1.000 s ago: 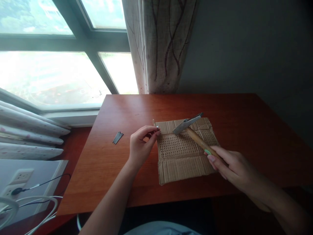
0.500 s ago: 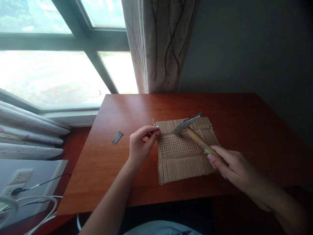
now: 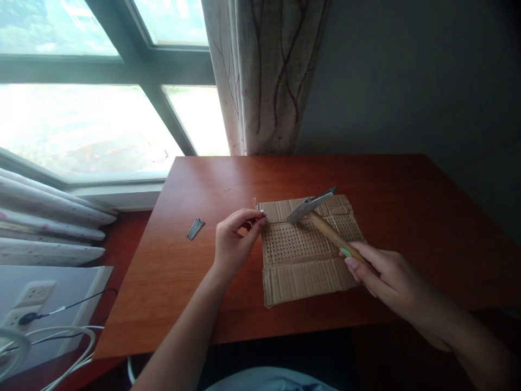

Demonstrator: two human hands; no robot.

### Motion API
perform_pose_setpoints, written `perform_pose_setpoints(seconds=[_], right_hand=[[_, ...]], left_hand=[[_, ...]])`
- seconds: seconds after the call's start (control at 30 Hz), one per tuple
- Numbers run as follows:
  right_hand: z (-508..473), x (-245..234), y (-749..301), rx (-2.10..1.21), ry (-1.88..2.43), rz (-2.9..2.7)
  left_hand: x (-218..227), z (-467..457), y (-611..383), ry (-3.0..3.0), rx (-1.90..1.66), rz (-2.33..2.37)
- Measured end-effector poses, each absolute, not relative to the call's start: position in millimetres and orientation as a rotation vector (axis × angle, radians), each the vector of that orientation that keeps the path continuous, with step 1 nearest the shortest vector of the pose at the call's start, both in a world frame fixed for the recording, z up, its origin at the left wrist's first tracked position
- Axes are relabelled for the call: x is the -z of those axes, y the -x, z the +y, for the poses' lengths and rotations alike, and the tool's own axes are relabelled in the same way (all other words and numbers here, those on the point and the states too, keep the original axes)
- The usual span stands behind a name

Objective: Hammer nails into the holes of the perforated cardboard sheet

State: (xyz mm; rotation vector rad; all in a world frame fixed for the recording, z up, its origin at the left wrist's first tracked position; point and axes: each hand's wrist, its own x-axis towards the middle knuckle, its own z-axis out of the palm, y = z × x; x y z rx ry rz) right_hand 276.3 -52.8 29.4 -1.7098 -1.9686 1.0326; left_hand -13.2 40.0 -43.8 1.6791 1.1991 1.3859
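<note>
- Hammer is over the perforated cardboard, which lies on the table. Head sits canted; I'd watch for wrist twist or handle slip throwing a blow off line.
- Cardboard: no hand visibly pressing it flat, so a sideways knock could skid it. Looks thin; a nail point could go through and mark the wood.
- Nail is at the sheet's upper left corner, just beside 2 fingertips. Very little finger clearance, so a stray hit could catch skin. Crooked hold would tip it; edge might tear.
- Loose nails lie in a bunch left of the sheet; a jolt could scatter them.
- Right hand: in from lower right, wrapped round the handle, handle pointing up-left. Can't tell if the hammer head touches the cardboard.
- Left hand: forearm from lower left, thumb and index in a narrow pinch on 1 nail, head showing on top. Shank hidden; can't tell if the point touches down.
- Curtain hangs past the far edge, well apart from the 2 hands.
</note>
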Motion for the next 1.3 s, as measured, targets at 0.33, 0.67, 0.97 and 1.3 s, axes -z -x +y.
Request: perform_pose_setpoints(seconds=[0.33, 0.67, 0.97, 1.3], right_hand=[[-52.3, -31.1, -273.9, -1.025, 1.713, -1.977], [-51.9, -40.3, -267.2, -1.069, 1.708, -1.995], [-46.6, -53.4, -255.1, -0.926, 1.622, -2.056], [-35.1, -66.2, -236.9, -0.789, 1.442, -2.221]], left_hand=[[45.0, 40.5, 14.3, -1.697, -1.381, 1.188], [45.1, 40.1, 13.5, -1.738, -1.361, 1.155], [43.5, 39.8, 13.1, -1.792, -1.384, 1.141], [40.5, 39.8, 13.9, -1.815, -1.369, 1.166]])
